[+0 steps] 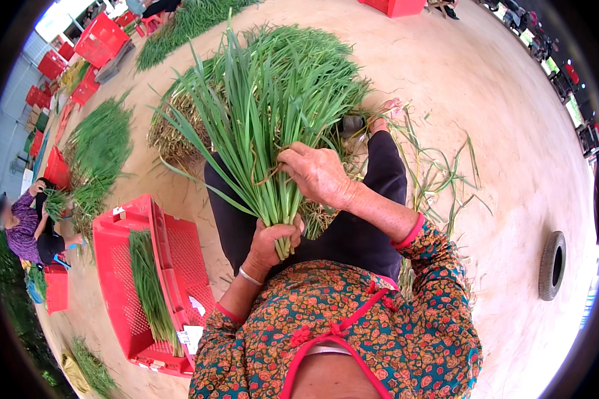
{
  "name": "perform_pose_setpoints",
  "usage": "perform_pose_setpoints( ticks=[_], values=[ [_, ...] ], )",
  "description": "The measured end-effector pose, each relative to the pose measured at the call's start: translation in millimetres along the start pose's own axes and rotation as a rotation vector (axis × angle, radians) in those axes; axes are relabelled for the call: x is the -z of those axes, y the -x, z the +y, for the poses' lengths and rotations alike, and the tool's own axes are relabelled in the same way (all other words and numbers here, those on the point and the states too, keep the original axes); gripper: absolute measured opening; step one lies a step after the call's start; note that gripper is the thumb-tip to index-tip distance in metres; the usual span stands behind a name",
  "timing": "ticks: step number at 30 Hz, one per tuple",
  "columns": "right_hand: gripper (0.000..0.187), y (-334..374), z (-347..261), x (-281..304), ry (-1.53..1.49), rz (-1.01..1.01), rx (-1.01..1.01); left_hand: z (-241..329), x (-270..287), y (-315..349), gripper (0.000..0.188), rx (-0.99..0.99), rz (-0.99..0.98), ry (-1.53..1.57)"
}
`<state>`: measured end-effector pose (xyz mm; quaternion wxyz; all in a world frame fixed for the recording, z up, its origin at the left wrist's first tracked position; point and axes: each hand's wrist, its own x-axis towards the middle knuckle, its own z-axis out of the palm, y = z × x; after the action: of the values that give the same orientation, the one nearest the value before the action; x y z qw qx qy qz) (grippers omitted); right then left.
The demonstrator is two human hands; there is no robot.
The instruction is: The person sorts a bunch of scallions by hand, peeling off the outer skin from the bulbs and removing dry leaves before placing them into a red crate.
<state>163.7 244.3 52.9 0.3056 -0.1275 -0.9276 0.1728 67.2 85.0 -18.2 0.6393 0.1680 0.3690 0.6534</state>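
Note:
A thick bunch of long green garlic chives fans out upward in front of my lap, its pale stem ends at the bottom. My left hand is closed around the stems near their base, with the cut ends poking out below the fist. Partway up the bunch, on its right side, my right hand has its fingers curled and pinched together. A thin brownish withered leaf runs across the stems to those fingertips. Behind the bunch a large heap of chives lies on the floor, partly hidden by the leaves.
Left of my legs stand red perforated crates, one holding a bundle of chives. Loose leaves litter the floor at right. Another chive pile, a seated person and more crates are at left; a tire is far right.

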Motion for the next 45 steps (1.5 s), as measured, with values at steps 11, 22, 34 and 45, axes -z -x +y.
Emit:
perform_pose_setpoints(
  ticks=[11, 22, 34, 45],
  values=[
    [0.011, 13.0, 103.8, 39.0, -0.519, 0.780, -0.630, 16.5, 15.7, 19.0, 0.022, 0.101, -0.192, 0.321],
    [0.014, 55.6, 52.8, 23.3, 0.016, 0.153, -0.464, 33.2, 25.3, 34.7, 0.024, 0.099, -0.119, 0.215],
    [0.033, -61.6, 26.8, 43.9, -0.252, -0.057, -0.141, 25.8, 19.1, 52.2, 0.031, 0.101, -0.015, 0.030],
    [0.020, -25.1, 49.4, 15.7, 0.238, 0.104, 0.036, 42.2, 16.1, 54.6, 0.033, 0.189, 0.086, -0.182]
  ],
)
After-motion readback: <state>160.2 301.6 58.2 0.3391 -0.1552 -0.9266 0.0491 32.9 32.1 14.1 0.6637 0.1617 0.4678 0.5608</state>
